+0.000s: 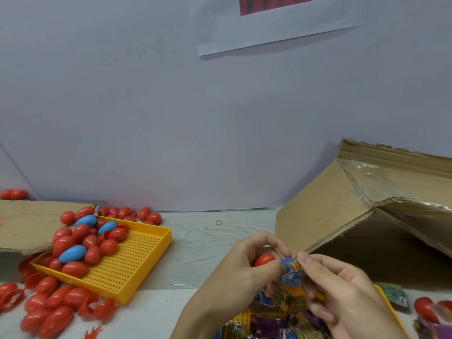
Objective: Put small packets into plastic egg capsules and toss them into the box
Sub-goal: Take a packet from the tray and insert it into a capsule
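Left hand (pixel 241 261) grips 1 red egg capsule (pixel 263 260); right hand (pixel 335 287) pinches 1 blue packet (pixel 291 271). 3 blue egg capsules (pixel 72 253) in yellow tray (pixel 137 263).

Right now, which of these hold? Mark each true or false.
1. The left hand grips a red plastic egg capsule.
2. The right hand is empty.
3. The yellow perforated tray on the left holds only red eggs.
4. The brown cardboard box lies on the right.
1. True: the left hand grips the red plastic egg capsule.
2. False: the right hand pinches a small blue packet.
3. False: the yellow perforated tray also holds blue eggs.
4. True: the brown cardboard box lies there.
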A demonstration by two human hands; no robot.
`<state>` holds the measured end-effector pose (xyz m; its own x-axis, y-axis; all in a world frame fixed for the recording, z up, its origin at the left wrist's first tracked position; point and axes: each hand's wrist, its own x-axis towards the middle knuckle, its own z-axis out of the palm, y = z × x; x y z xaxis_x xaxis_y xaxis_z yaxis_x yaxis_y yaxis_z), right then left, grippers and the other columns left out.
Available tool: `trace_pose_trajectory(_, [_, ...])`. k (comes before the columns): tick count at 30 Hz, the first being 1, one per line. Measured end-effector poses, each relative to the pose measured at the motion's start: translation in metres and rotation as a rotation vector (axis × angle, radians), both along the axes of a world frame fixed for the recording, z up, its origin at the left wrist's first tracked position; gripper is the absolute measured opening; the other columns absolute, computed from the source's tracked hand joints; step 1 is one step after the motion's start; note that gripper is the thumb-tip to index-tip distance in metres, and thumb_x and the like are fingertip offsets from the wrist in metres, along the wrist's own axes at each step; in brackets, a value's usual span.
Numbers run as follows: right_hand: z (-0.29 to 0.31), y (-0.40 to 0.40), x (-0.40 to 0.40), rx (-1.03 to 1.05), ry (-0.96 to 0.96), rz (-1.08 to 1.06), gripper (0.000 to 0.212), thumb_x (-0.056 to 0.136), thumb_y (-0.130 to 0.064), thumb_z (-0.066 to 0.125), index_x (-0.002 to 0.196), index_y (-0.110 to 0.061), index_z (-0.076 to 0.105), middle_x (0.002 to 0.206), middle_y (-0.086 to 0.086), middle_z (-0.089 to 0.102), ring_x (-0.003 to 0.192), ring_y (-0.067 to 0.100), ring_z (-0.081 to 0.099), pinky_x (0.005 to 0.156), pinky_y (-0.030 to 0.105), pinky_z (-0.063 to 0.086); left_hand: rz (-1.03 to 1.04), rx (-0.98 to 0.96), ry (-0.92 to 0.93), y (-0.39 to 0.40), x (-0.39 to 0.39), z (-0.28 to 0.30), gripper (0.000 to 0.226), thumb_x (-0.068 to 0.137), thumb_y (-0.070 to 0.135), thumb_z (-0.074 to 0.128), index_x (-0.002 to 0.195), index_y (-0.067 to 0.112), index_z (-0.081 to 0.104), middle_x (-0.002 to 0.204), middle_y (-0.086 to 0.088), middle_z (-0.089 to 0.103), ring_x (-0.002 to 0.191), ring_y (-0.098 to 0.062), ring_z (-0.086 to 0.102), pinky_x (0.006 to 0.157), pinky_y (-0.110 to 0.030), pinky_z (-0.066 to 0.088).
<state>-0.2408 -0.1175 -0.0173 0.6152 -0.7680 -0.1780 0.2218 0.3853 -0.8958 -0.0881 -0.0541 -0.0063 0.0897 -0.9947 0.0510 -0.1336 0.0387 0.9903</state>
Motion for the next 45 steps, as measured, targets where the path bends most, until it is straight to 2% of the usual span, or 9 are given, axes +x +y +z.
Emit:
trace_pose_trajectory(9, [0.007, 0.006, 0.0, -0.002, 0.016, -0.079, 0.021, 0.065, -0.023, 0.069, 0.069, -0.003, 0.074, 0.048, 0.014, 0.045, 0.036, 0.015, 0.034, 0.031, 0.018, 0.026, 0.007, -0.007, 0.021, 0.0, 0.003, -0.005, 0.017, 0.081, 0.031, 0.072, 0.095, 0.025, 0.065, 0.075, 0.004, 0.059, 0.062, -0.014, 0.05, 0.062, -0.024, 0.047])
trace_pose_trajectory(16, [-0.001, 0.01, 0.0, -0.575, 0.226, -0.546, 0.015, 0.078, -0.017, 0.072, 0.063, -0.018, 0.071, 0.06, -0.002, 0.069, 0.058, 0.007, 0.064, 0.05, 0.011, 0.048, 0.089, 0.015, 0.159, -0.002, 0.005, -0.014, 0.036, 0.078, 0.012, 0.06, 0.112, 0.023, 0.058, 0.1, -0.003, 0.065, 0.087, -0.019, 0.062, 0.071, -0.027, 0.048])
trace_pose_trajectory(20, [-0.001, 0.007, -0.001, -0.563, 0.242, -0.579, 0.015, 0.08, -0.019, 0.071, 0.065, -0.02, 0.069, 0.063, -0.009, 0.07, 0.063, 0.003, 0.065, 0.05, 0.006, 0.046, 0.088, 0.011, 0.082, 0.0, 0.002, -0.008, 0.031, 0.091, 0.015, 0.064, 0.119, 0.014, 0.05, 0.107, 0.0, 0.072, 0.093, -0.019, 0.071, 0.074, -0.021, 0.053])
trace_pose_trajectory(25, [0.001, 0.006, -0.003, -0.527, 0.252, -0.561, 0.015, 0.08, -0.022, 0.07, 0.065, -0.022, 0.068, 0.064, -0.013, 0.07, 0.064, 0.001, 0.064, 0.053, 0.016, 0.044, 0.111, -0.003, 0.048, -0.001, 0.001, -0.004, 0.02, 0.094, 0.014, 0.065, 0.114, 0.017, 0.066, 0.102, 0.003, 0.071, 0.086, -0.02, 0.072, 0.075, -0.022, 0.055])
trace_pose_trajectory(30, [0.001, 0.006, -0.004, -0.516, 0.258, -0.549, 0.015, 0.081, -0.023, 0.07, 0.066, -0.024, 0.068, 0.065, -0.016, 0.069, 0.065, -0.002, 0.064, 0.057, 0.021, 0.043, 0.141, -0.013, 0.184, -0.002, -0.001, -0.001, 0.013, 0.096, 0.024, 0.061, 0.106, 0.02, 0.067, 0.098, -0.012, 0.074, 0.079, -0.028, 0.07, 0.074, -0.029, 0.056])
trace_pose_trajectory(34, [0.001, 0.006, -0.004, -0.508, 0.253, -0.534, 0.015, 0.081, -0.024, 0.069, 0.066, -0.024, 0.068, 0.066, -0.017, 0.069, 0.067, -0.003, 0.063, 0.058, 0.022, 0.043, 0.181, -0.018, 0.292, -0.005, -0.002, -0.001, 0.025, 0.09, 0.03, 0.061, 0.106, 0.012, 0.066, 0.095, -0.021, 0.072, 0.073, -0.027, 0.068, 0.068, -0.028, 0.056])
trace_pose_trajectory(38, [0.0, 0.006, -0.005, -0.492, 0.253, -0.524, 0.015, 0.081, -0.023, 0.069, 0.066, -0.022, 0.068, 0.067, -0.016, 0.07, 0.067, 0.0, 0.064, 0.059, 0.024, 0.044, 0.252, -0.08, 0.232, -0.004, -0.001, 0.001, 0.014, 0.082, 0.023, 0.077, 0.095, 0.024, 0.071, 0.097, -0.009, 0.074, 0.079, -0.022, 0.071, 0.07, -0.022, 0.054])
trace_pose_trajectory(42, [0.001, 0.005, -0.005, -0.48, 0.242, -0.517, 0.014, 0.081, -0.022, 0.069, 0.067, -0.023, 0.069, 0.066, -0.013, 0.07, 0.066, 0.001, 0.064, 0.059, 0.023, 0.043, 0.404, -0.172, -0.002, -0.006, -0.002, -0.001, 0.028, 0.076, 0.019, 0.083, 0.089, 0.037, 0.067, 0.098, 0.009, 0.072, 0.087, -0.017, 0.073, 0.074, -0.021, 0.057])
trace_pose_trajectory(45, [0.001, 0.004, -0.005, -0.474, 0.247, -0.509, 0.013, 0.081, -0.021, 0.069, 0.068, -0.023, 0.069, 0.066, -0.011, 0.07, 0.066, 0.001, 0.064, 0.058, 0.023, 0.044, 0.474, -0.215, -0.056, -0.006, -0.003, -0.001, 0.034, 0.072, 0.012, 0.085, 0.091, 0.033, 0.066, 0.096, 0.013, 0.071, 0.087, -0.012, 0.072, 0.072, -0.015, 0.055])
